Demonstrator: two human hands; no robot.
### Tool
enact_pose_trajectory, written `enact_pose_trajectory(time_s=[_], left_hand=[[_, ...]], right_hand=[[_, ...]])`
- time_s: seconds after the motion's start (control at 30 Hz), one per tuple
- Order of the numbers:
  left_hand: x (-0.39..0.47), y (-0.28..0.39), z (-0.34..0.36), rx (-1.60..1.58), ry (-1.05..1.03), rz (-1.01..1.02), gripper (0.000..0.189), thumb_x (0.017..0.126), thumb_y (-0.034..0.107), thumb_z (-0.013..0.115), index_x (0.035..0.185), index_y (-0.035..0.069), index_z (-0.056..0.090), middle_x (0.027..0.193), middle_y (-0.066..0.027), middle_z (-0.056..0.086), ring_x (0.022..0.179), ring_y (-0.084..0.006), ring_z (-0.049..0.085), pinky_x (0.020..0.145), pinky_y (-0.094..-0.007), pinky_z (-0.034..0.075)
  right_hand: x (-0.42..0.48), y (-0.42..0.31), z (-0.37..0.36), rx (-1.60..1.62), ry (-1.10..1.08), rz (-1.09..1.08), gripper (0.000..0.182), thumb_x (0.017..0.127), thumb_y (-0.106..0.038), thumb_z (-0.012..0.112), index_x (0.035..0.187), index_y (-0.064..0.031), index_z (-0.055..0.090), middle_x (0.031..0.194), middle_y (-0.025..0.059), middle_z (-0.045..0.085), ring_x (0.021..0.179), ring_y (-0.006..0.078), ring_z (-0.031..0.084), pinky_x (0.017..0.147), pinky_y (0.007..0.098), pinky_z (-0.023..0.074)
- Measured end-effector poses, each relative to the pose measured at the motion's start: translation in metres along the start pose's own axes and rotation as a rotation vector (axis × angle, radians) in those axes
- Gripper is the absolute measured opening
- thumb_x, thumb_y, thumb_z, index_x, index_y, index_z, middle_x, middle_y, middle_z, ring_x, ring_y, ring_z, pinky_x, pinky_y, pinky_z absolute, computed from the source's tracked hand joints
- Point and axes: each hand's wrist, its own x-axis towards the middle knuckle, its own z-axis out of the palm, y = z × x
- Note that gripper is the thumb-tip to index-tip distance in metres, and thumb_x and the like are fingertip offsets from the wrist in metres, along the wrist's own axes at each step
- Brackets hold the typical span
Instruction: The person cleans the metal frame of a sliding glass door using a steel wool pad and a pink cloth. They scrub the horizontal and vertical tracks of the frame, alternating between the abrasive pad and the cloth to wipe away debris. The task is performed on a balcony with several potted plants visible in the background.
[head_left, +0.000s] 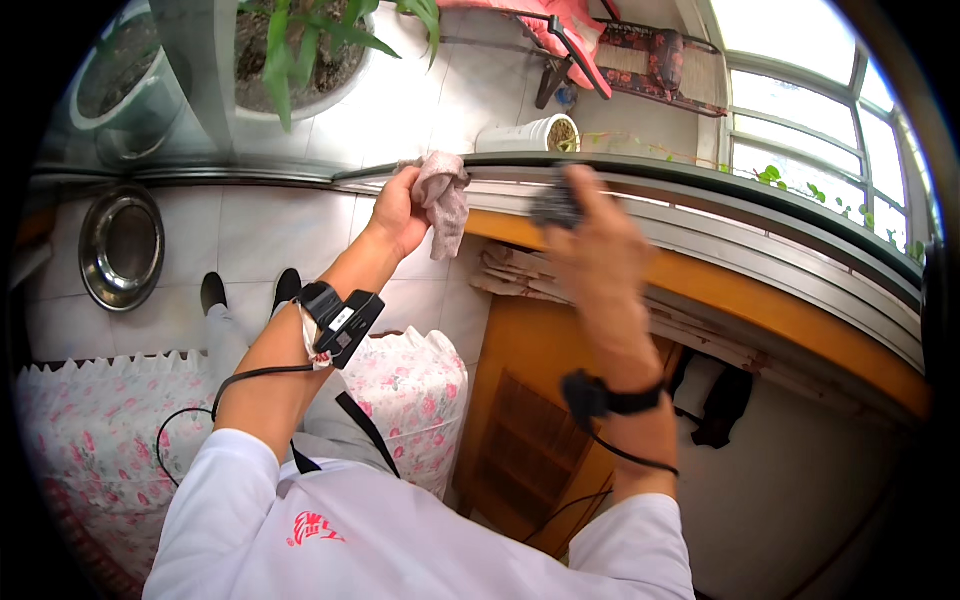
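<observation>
My left hand (397, 214) is closed around a crumpled greyish-pink cloth (446, 202), one end of which hangs below the fingers. The cloth is beside the dark metal edge of a glass door or window frame (510, 161). My right hand (604, 259), blurred by motion, grips a dark, wiry scouring pad (556, 201). That pad is over or in front of the same frame; whether it touches the metal cannot be told. Pale sliding tracks (720, 259) run along the frame to the right.
A metal basin (91, 255) stands on the tiled floor at left. Beyond the glass are a potted plant (277, 75), a white pot (517, 137) lying sideways in view and a folding chair (637, 71). A wooden cabinet (525, 345) and a flowered cover (412, 390) are nearby.
</observation>
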Motion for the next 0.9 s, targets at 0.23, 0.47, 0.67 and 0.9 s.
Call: enact_pose_trajectory(time_s=[0.23,0.47,0.67,0.9], left_hand=[[0.007,0.000,-0.018,0.037,-0.060,0.066,0.030,0.101,0.024,0.039,0.102,0.007,0.063,0.097,-0.0054,0.068,0.095,-0.0190,0.064,0.083,-0.0362,0.053],[0.016,-0.009,-0.002,0.046,0.096,0.154,0.015,0.096,0.014,0.047,0.101,0.009,0.060,0.090,-0.0032,0.064,0.079,-0.0143,0.059,0.068,-0.0300,0.049],[0.011,-0.009,0.009,0.096,0.103,0.118,0.012,0.094,0.011,0.049,0.098,0.010,0.060,0.085,-0.0014,0.060,0.072,-0.0118,0.053,0.064,-0.0261,0.043],[0.008,0.001,0.008,0.194,0.035,0.105,0.021,0.094,0.010,0.048,0.113,0.009,0.057,0.102,-0.0060,0.064,0.091,-0.0165,0.061,0.079,-0.0308,0.051]], right_hand=[[0.016,-0.035,0.075,0.064,-0.213,-0.077,0.045,0.074,-0.024,0.073,0.117,-0.0209,0.059,0.084,0.0153,0.066,0.078,0.0365,0.069,0.068,0.0482,0.0550],[0.003,0.046,-0.116,-0.143,0.268,-0.143,0.052,0.073,-0.022,0.077,0.123,-0.0297,0.066,0.082,0.0116,0.067,0.071,0.0315,0.070,0.059,0.0427,0.0534],[-0.003,0.089,-0.231,-0.102,0.499,-0.114,0.052,0.073,-0.010,0.078,0.124,-0.0163,0.068,0.101,0.0105,0.074,0.085,0.0241,0.074,0.072,0.0365,0.0603],[0.007,0.028,-0.075,-0.040,0.231,-0.138,0.041,0.073,-0.022,0.074,0.112,-0.0201,0.060,0.073,0.0109,0.062,0.061,0.0321,0.066,0.052,0.0452,0.0525]])
